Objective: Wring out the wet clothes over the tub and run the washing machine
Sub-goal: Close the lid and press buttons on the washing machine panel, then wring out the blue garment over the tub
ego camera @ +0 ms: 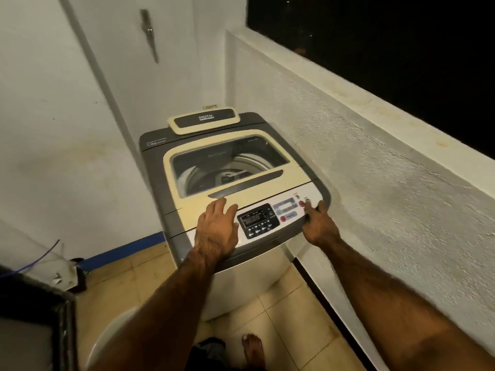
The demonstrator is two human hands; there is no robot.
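Note:
A top-loading washing machine point(235, 271) stands in the corner with its cream lid point(184, 204) down; the drum shows through the lid's window. My left hand point(217, 228) rests flat on the lid's front edge, fingers spread. My right hand point(318, 226) reaches to the control panel point(288, 210), with a finger touching the buttons at its right end. The dark display point(257, 218) is lit. A white tub point(112, 336) shows partly at the lower left, under my left arm. No wet clothes are clearly visible.
A low rough white wall point(375, 170) runs along the right, close to the machine. A loose cream panel point(203, 120) lies on the machine's back. A dark frame point(53, 317) and a white container point(61, 271) are at the left. My bare foot point(251, 349) stands on the tiled floor.

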